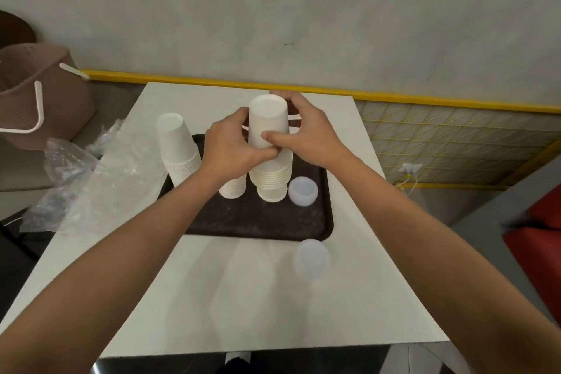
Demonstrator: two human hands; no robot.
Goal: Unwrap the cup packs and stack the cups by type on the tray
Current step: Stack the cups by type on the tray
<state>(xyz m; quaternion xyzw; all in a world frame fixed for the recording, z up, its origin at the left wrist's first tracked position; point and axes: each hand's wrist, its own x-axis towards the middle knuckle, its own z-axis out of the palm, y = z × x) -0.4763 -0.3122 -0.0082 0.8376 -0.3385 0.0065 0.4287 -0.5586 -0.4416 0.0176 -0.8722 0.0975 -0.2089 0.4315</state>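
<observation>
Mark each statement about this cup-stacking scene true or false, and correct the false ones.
1. The left hand and right hand both grip the tall stack of white cups. True.
2. The tray is bright red. False: it is dark brown.
3. The gripped cups stand mouth up. False: they are upside down, flat bases upward.
4. Crumpled clear plastic wrap lies at the left side of the table. True.
5. Both see-through cups sit on the tray. False: one translucent cup is on the tray; the second translucent cup stands on the table in front of it.
</observation>
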